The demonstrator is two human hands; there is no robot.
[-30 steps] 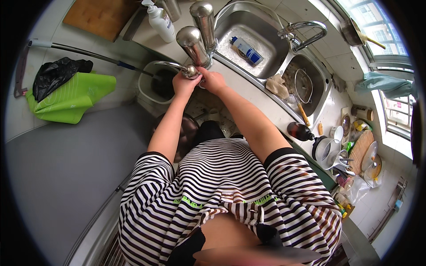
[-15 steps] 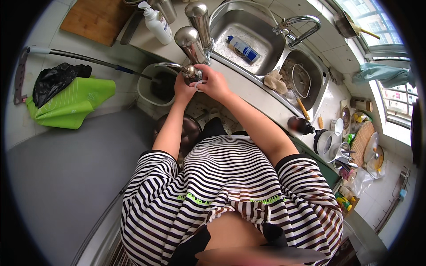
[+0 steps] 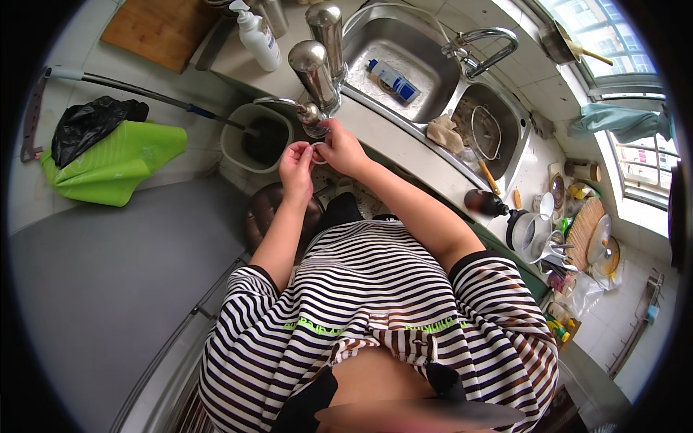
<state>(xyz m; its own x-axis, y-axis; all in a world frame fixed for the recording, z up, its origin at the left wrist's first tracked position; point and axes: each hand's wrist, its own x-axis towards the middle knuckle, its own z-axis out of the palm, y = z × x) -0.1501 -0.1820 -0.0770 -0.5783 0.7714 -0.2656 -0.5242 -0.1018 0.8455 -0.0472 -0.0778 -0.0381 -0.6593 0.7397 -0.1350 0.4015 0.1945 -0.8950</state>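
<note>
A small white ring (image 3: 318,154), perhaps a roll of tape, sits between my two hands in front of the counter edge. My right hand (image 3: 343,151) is closed round its right side with thumb and fingers. The fingertips of my left hand (image 3: 296,172) pinch at its left edge; whether a loose end lies between them cannot be made out. Just beyond my fingers stands a metal tap (image 3: 309,114) with a thin curved spout. Behind it rise two shiny steel cylinders, the nearer cylinder (image 3: 312,72) and the farther cylinder (image 3: 326,36).
A bin (image 3: 229,148) stands left of the tap, a mop handle (image 3: 144,88) reaching into it. A white pump bottle (image 3: 258,43) is on the counter. The double sink (image 3: 451,86) holds a blue-and-white tube (image 3: 395,79). A brown stool (image 3: 278,213) is below my hands.
Both hands have drawn back from the metal tap toward my body, and the white ring came with them. The tap's lower part is now more exposed.
</note>
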